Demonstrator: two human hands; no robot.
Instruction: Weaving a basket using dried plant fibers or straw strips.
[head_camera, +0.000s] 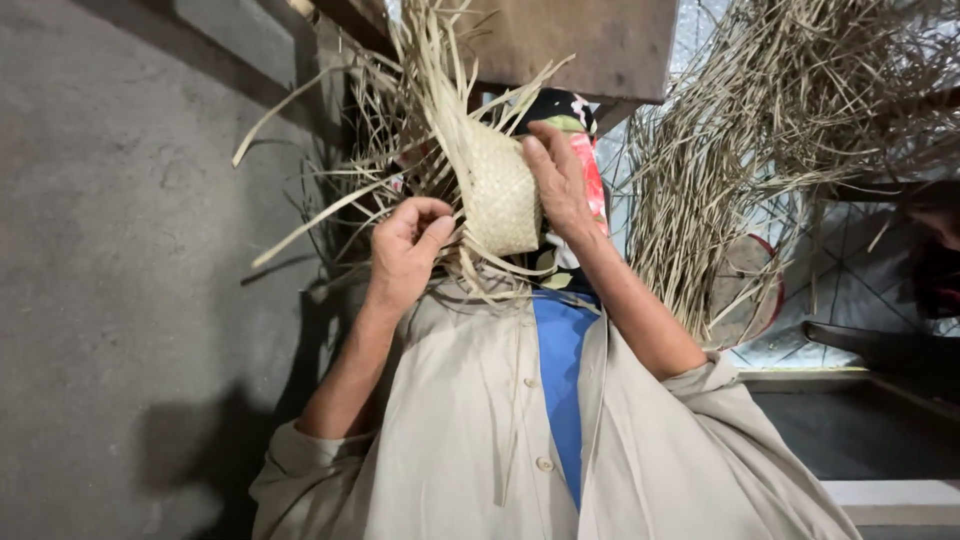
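A small woven piece of pale straw (497, 195) is held up between both hands, with long loose strips (400, 90) fanning out from its upper and left edges. My left hand (405, 250) is closed, pinching a few strips at the lower left edge of the weave. My right hand (555, 180) lies against the right side of the woven piece, fingers pressed on it and holding it steady. Both forearms rise from the rolled sleeves of a beige shirt (460, 430) worn over a blue top.
A large heap of dried straw strips (760, 150) lies to the right. Grey concrete floor (120, 250) fills the left side. A wooden board (570, 40) is at the top, a patterned colourful cloth (585, 140) behind the weave, and a dark handle-like object (880, 350) at right.
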